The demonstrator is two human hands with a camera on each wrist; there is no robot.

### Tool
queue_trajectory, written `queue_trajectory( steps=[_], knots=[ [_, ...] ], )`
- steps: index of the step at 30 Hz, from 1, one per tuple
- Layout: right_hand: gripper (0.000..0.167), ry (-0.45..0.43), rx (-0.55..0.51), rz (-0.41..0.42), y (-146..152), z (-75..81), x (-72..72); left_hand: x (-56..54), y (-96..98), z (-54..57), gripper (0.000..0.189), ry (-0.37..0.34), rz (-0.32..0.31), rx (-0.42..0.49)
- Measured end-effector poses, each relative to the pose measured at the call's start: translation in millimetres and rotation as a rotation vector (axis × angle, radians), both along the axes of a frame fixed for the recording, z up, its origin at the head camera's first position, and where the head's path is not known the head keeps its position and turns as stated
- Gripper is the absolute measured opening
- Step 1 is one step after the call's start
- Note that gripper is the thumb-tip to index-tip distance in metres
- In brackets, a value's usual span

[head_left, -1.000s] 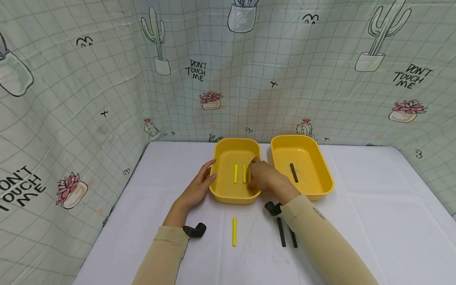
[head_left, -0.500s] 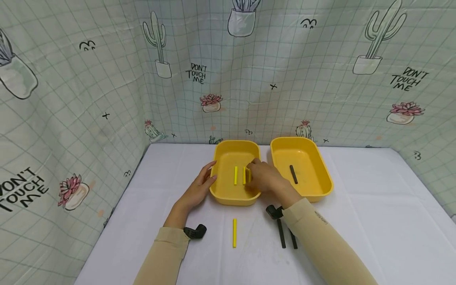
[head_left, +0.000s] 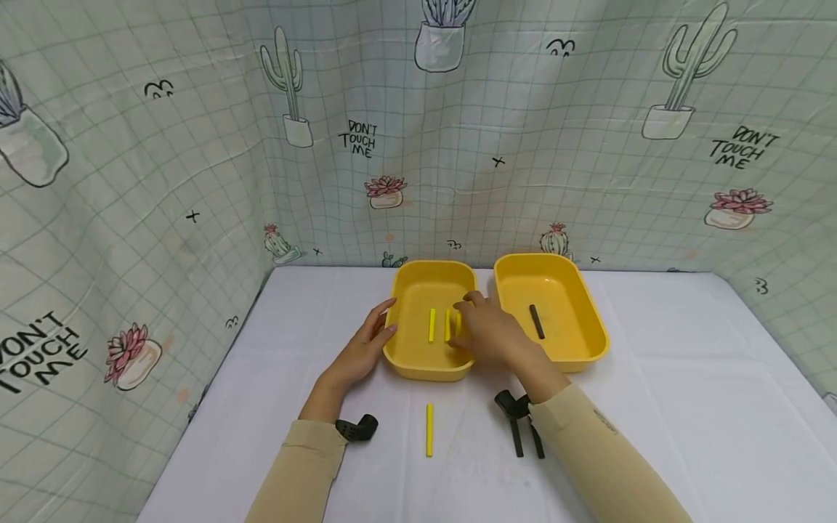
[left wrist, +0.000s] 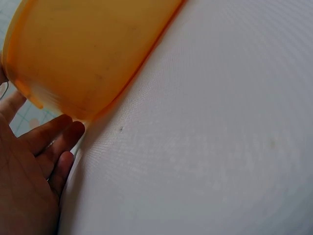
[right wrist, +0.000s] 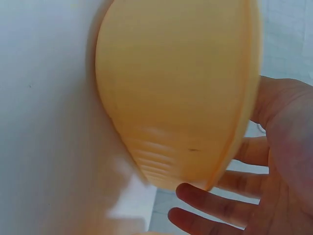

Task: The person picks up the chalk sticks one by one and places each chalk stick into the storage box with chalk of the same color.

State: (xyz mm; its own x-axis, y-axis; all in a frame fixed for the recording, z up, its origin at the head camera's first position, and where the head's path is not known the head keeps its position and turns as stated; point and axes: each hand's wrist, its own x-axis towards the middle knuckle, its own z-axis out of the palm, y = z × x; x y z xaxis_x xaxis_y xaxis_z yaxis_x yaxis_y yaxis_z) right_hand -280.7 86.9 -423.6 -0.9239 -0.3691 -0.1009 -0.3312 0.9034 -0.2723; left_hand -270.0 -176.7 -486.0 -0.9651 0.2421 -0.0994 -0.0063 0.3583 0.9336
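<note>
My left hand rests against the left side of the left yellow tray, its fingers extended along the outer wall in the left wrist view. My right hand reaches over that tray's right rim, thumb and fingers spread apart. Between them a slim yellow stick lies on the tray floor, partly hidden. Two more yellow sticks, one at the middle and one nearer the hand, lie parallel to it. In the right wrist view, the fingers hang straight beside the tray wall.
Right of it stands a second yellow tray holding one black stick. On the white tablecloth lie a yellow stick and two black sticks, partly under the right wrist camera. A patterned cloth hangs behind.
The right hand's thumb and fingers have parted from the rightmost yellow stick, and the right wrist has shifted slightly right and towards me. My left hand stays at the tray's side.
</note>
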Motion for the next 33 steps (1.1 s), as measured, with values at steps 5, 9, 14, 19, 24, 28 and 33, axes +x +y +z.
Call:
queue_trajectory(
  steps=[5,9,14,19,24,28,33],
  knots=[
    [0.072,0.033,-0.03,0.004,7,5.3,10.3,-0.5,0.7,-0.5,0.053,-0.008,0.004,-0.006],
    [0.073,0.038,-0.072,-0.007,12,11.4,21.7,-1.3,0.7,-2.1,0.053,-0.004,0.0,-0.01],
    [0.073,0.038,-0.126,-0.012,18,16.7,38.0,-1.5,0.8,-2.5,0.052,-0.009,0.003,-0.021],
    [0.073,0.03,-0.175,0.004,23,22.6,55.2,-1.1,0.1,-2.0,0.052,-0.019,0.002,-0.018],
    [0.072,0.015,-0.194,0.026,25,26.9,69.3,-0.2,0.2,-0.8,0.053,-0.019,0.007,-0.018],
    [0.07,0.009,-0.212,0.051,26,28.2,78.9,0.9,0.7,0.2,0.052,-0.015,0.007,-0.004],
    [0.068,-0.013,-0.226,0.082,27,27.1,86.8,1.8,1.9,0.5,0.053,-0.012,-0.005,0.014]
  ],
)
